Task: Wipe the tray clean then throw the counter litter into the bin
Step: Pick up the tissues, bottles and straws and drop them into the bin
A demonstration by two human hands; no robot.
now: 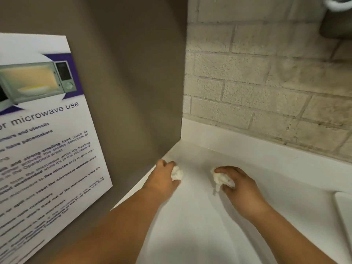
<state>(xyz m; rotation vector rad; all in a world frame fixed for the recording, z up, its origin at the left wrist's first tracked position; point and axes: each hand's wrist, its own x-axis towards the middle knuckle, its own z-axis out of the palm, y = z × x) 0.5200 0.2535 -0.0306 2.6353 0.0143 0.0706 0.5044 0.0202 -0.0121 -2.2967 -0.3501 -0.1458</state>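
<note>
Nearest, two bare forearms are seen stretched away over the white counter (190, 235). At the right edge a raised white rim (342, 216) is cut off by the frame, and whether it belongs to the tray cannot be told. Further in, the left hand (163, 180) is curled round the left wad (176, 173) of crumpled white paper, close beside the grey panel (133, 92). The right hand (242, 187) is closed over the right wad (222, 179), the two wads lying near each other but apart, both down on the counter towards its far left corner. The step in hand is judged to be the gathering of the litter. It would be done well if each wad were enclosed fully before being lifted, so that no shred is left behind, and if both were carried together, since no bin is shown here. The left wad is nearly round, so no clear direction is given. The right wad is longer, its axis running from far left to near right, with a loose tail hanging towards the near side; that tail should be tucked in. On the panel a poster (47, 130) on microwave use is fixed, and farthest off a brick wall (266, 82) is seen.
</note>
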